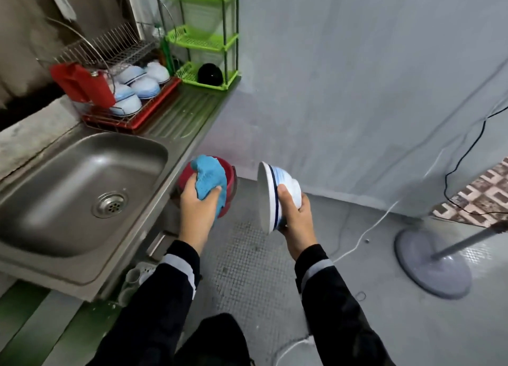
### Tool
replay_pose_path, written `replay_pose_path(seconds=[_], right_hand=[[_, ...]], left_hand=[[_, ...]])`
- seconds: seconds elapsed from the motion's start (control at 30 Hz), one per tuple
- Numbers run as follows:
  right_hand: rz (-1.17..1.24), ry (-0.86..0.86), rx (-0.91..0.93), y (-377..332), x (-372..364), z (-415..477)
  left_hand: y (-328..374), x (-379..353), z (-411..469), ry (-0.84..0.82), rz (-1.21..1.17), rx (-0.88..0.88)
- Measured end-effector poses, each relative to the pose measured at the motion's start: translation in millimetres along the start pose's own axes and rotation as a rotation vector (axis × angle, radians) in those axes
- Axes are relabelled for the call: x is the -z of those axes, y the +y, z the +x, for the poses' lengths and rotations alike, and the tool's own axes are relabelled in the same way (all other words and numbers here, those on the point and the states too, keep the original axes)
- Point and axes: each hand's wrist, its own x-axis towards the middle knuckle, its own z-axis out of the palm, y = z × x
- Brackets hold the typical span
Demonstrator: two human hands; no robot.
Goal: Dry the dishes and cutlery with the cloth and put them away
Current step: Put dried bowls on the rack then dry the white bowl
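Observation:
My left hand (198,203) grips a blue cloth (210,177), held just off the counter's front edge above a red container (231,181) on the floor. My right hand (295,214) holds a white bowl (275,195) with a dark blue rim stripe, tilted on its side with the opening facing left toward the cloth. Cloth and bowl are apart. Several more white bowls (137,83) lie upside down in the wire dish rack (110,52) on a red tray at the back of the counter. A red cutlery holder (82,82) hangs on the rack's front.
A steel sink (82,184) with drainboard (181,112) lies to my left. A green plastic shelf (203,35) holding a black bowl (210,74) stands in the corner. A fan base (431,264) and cables (467,151) are on the floor at right.

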Motion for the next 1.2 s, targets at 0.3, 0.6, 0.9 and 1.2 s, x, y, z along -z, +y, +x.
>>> replay_pose_path(seconds=[0.3, 0.6, 0.9, 1.2], right_hand=[[-0.012, -0.049, -0.001, -23.8, -29.2, 158.6], [-0.119, -0.162, 0.015, -83.4, -101.5, 330.6], [-0.119, -0.332, -0.011, -81.3, -185.7, 451.2], [-0.017, -0.356, -0.108, -66.5, -299.3, 531.1]], left_hand=[[-6.6, -68.0, 139.0, 0.068, 0.042, -0.063], [13.9, -124.1, 313.9, 0.166, 0.012, -0.053], [2.0, -113.3, 411.0, 0.367, -0.013, -0.005], [-4.4, -96.1, 493.0, 0.607, 0.004, 0.033]])
